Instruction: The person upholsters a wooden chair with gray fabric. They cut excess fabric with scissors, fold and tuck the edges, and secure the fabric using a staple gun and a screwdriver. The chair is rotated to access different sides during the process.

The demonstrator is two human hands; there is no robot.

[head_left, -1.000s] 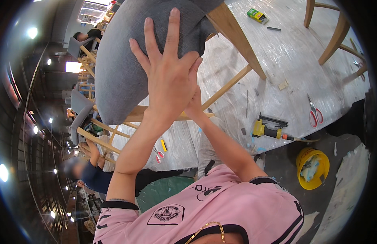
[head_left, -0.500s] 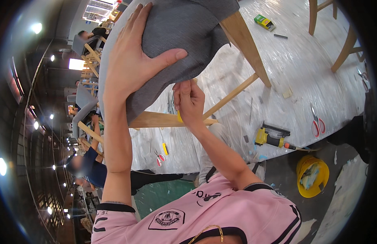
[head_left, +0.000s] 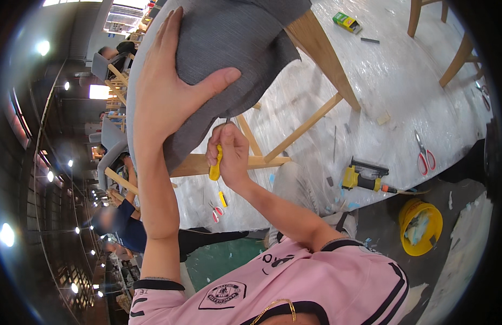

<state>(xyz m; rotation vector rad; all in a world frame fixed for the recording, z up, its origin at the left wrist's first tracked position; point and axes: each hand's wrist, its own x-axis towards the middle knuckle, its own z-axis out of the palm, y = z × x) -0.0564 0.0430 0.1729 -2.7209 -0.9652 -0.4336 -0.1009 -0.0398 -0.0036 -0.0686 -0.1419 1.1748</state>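
Note:
My left hand [head_left: 167,89] lies open on the dark grey fabric of an upholstered chair [head_left: 229,49], its fingers spread up along the rounded side and its thumb stretched right. Below the fabric's lower edge, my right hand [head_left: 231,153] is closed around a yellow-handled screwdriver [head_left: 215,167]. A short bit of its dark shaft shows above my fist, reaching the fabric edge; its tip is hidden. Loose fabric hangs in folds around the wooden legs [head_left: 324,57] of the chair, which is tipped over.
On the plastic-covered table [head_left: 392,86] lie a yellow staple gun [head_left: 362,179], red-handled scissors [head_left: 425,161], a green-and-yellow box [head_left: 346,23], another yellow-handled tool [head_left: 223,199] and small scissors [head_left: 216,212]. A yellow bucket [head_left: 421,227] holds scraps. A co-worker [head_left: 121,225] is at the left.
My right hand has moved left and slightly down, and more of the screwdriver's yellow handle shows. My left hand keeps its place on the fabric while the view has shifted a little.

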